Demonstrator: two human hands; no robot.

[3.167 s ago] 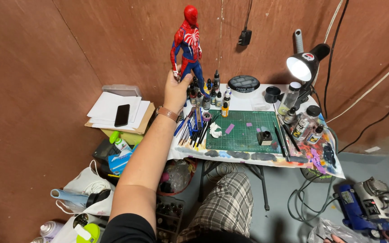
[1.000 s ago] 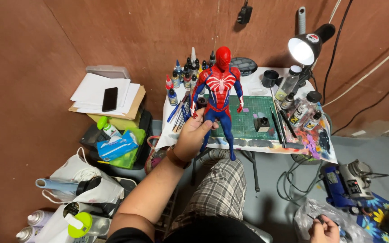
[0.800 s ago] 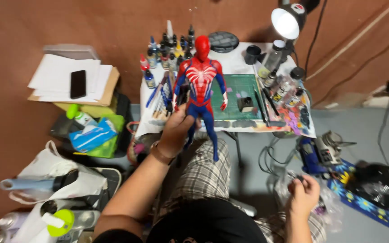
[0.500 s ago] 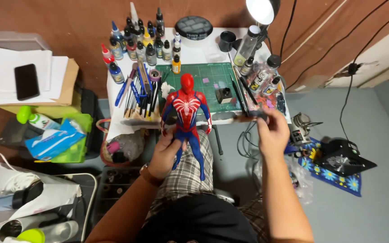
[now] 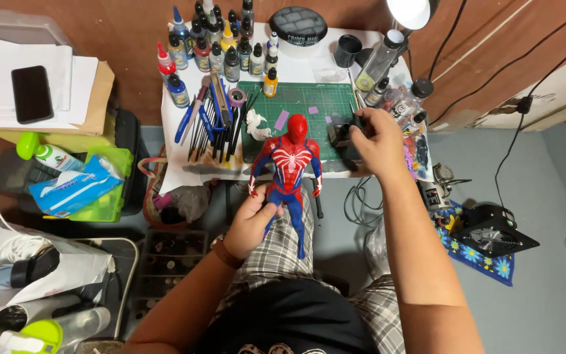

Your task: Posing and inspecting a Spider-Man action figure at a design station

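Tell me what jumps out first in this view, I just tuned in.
The red and blue figure stands out at centre, held by its legs in the left hand above the lap. Just right of it, the right hand reaches to a small dark thing at the green mat's edge. Behind the mat, paint bottles crowd the table's far side, and a lit lamp glares at top right.

lamp (image 5: 413, 11) cut off at top, figure's hip (image 5: 282, 196) behind fingers

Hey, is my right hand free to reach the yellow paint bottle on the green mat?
Probably not yet: the right hand is closed on a small black object. The yellow paint bottle itself stands unobstructed.
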